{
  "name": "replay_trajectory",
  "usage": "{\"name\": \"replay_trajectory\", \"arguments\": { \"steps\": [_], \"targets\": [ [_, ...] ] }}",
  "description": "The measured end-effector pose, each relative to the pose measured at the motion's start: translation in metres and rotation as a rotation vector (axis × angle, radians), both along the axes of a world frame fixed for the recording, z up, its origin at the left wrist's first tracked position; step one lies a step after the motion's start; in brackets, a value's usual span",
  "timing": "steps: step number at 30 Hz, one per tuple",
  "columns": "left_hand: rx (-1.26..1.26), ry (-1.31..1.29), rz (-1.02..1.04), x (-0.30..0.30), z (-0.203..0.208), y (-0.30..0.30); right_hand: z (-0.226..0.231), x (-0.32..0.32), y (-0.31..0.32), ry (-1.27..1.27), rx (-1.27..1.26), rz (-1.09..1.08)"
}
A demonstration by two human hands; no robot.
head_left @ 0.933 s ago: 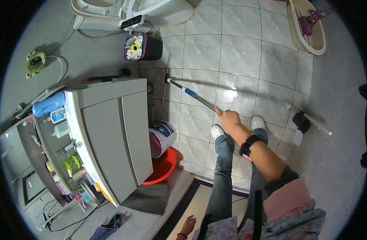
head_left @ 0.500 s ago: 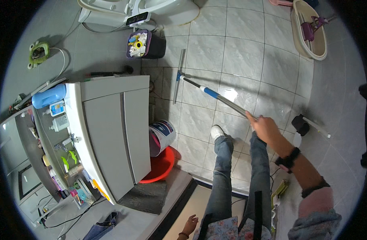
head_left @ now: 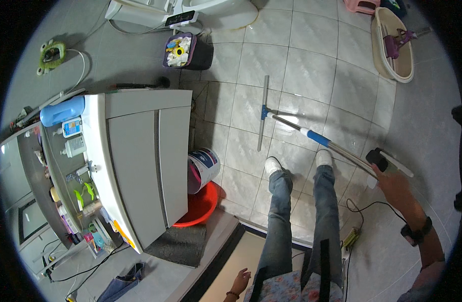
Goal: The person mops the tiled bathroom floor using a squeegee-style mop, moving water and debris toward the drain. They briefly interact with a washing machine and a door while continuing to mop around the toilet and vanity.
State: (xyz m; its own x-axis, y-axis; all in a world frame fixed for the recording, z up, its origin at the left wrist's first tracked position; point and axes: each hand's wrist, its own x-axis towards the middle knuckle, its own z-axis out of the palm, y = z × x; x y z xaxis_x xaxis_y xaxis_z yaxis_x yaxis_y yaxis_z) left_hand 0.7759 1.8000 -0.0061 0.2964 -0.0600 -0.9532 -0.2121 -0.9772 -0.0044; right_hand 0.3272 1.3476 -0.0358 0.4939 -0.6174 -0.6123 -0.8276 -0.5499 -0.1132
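A long-handled floor squeegee slants across the tiles, its thin blade lying on the floor ahead of my feet. My right hand, far out to the right, is wrapped round the upper end of its silver pole. Just beside that hand is a black-headed tool with a pale handle, partly covered by the hand. My left hand hangs low by my left leg, holding nothing, its fingers slightly apart.
To the left stand a grey vanity cabinet, a white bucket and a red basin. A full trash bin sits near the toilet. At far right is a beige tub. A cable lies by my right leg.
My right hand has drawn back to the right, pulling the squeegee with it. Its blade has slid right and nearer to me, away from the cabinet. The left hand stays low.
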Motion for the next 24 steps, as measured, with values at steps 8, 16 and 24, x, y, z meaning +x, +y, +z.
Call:
{"name": "replay_trajectory", "arguments": {
  "steps": [8,16,24],
  "targets": [
    [0.070,-0.008,-0.087,-0.008,0.000,-0.009,0.086,-0.074,0.022,0.124,0.052,-0.184],
    [0.037,0.032,-0.046,-0.019,-0.009,-0.015,0.124,-0.150,0.037,0.337,0.097,-0.058],
    [0.098,0.032,-0.031,-0.035,-0.001,-0.029,0.104,-0.150,0.063,0.439,0.133,-0.046]
  ]
}}
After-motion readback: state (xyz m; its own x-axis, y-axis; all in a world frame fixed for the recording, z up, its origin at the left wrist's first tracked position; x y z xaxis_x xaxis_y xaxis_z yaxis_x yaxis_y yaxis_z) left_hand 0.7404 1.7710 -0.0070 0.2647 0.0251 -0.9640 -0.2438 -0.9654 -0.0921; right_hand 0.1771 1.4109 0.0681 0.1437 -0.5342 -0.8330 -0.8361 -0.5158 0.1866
